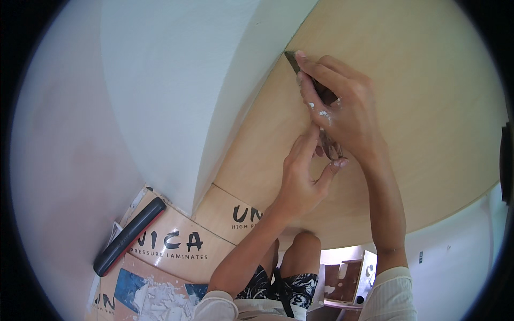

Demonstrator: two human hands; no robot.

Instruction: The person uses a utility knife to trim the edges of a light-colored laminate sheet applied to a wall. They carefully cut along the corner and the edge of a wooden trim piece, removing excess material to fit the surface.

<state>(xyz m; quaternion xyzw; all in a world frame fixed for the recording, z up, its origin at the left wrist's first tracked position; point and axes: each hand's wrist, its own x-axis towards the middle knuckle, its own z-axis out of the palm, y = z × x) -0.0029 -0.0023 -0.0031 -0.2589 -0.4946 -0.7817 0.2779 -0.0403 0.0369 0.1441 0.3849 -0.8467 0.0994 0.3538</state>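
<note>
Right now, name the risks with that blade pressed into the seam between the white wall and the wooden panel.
The right hand pinches the putty knife close to its tip at the seam, so a slip could gouge the wooden panel. The left hand steadies just below the handle and could get nicked. White filler on the fingers may weaken grip.

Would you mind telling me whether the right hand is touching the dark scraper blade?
Touching. The head view shows the right hand with its fingers pressed along the dark scraper blade, no gap between them, its tip at the seam beside the white wall.
</note>
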